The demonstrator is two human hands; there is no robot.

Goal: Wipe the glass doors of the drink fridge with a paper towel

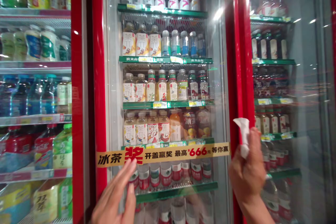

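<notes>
The right hand is gripping a white tissue in a curled hold, and the tissue is sitting right by the red frame. The left hand is standing open, holding nothing, its tips overlapping the strip; whether it is touching the glass, one cannot tell. For even contact, the right should be pressing the tissue flat, keeping knuckles off the frame, while the left should be staying light.
</notes>
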